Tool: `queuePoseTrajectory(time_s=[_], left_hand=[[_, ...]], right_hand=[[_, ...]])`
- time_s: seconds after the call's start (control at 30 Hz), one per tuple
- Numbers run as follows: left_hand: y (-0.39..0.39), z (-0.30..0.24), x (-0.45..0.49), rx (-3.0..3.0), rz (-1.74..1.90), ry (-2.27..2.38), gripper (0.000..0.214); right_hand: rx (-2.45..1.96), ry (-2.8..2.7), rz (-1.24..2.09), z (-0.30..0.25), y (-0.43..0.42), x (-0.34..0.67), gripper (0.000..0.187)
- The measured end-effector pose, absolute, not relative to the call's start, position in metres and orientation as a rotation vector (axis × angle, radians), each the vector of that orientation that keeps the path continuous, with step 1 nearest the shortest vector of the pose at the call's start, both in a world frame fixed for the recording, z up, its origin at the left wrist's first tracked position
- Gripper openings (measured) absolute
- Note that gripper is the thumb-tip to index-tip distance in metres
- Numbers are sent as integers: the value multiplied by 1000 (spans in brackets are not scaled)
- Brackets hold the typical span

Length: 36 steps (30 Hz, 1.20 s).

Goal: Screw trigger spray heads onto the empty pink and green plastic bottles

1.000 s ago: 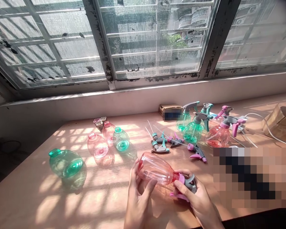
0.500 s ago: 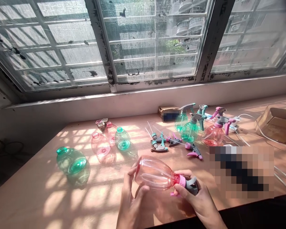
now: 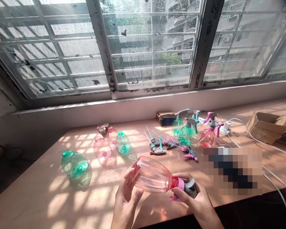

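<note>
A clear pink spray bottle (image 3: 152, 176) lies sideways between my hands above the table's near edge, its base to the left. My left hand (image 3: 126, 192) cups the base, fingers behind it and thumb at the lower side. My right hand (image 3: 195, 198) is closed round the neck end, with thumb and fingers at the pink collar (image 3: 180, 184) of the grey spray head (image 3: 190, 187). The pink trigger shows partly under the collar. Beyond the bottle lie several loose spray heads (image 3: 157, 148), grey with green or pink parts and thin tubes.
Bottles without heads stand to the left: a green bottle (image 3: 75, 165), a pink bottle (image 3: 102, 151) and others. Assembled green spray bottles (image 3: 185, 135) and a pink one (image 3: 207, 136) stand at the back right. Cardboard boxes (image 3: 264, 127) and white cables (image 3: 276, 178) lie further right.
The view has shifted slightly. My left thumb sits a little further from the bottle's side and its fingers have shifted at the base. My right hand stays on the collar.
</note>
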<state>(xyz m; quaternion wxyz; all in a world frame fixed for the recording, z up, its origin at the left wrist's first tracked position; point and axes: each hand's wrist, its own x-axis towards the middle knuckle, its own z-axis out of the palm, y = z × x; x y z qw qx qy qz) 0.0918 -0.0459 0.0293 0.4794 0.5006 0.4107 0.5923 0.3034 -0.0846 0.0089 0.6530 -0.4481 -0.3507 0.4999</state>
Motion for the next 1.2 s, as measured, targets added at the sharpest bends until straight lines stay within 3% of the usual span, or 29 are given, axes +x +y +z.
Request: queuePoseTrajectory(time_s=[0.1, 0.37, 0.73, 1.0, 1.2], left_hand=[[-48, 36, 101, 1222, 1489, 1116, 71], [-51, 41, 106, 1370, 1529, 1013, 60], [-57, 43, 119, 1129, 1587, 1054, 68], [-57, 40, 114, 1291, 1539, 887, 52], [-59, 52, 129, 1047, 1744, 896, 67]], right_hand=[[-1105, -898, 1005, 16, -89, 298, 39], [-1125, -780, 993, 24, -98, 296, 45], [-1216, -946, 825, 26, -104, 302, 30], [-1056, -695, 1027, 25, -105, 307, 47], [-1192, -942, 870, 18, -107, 300, 36]])
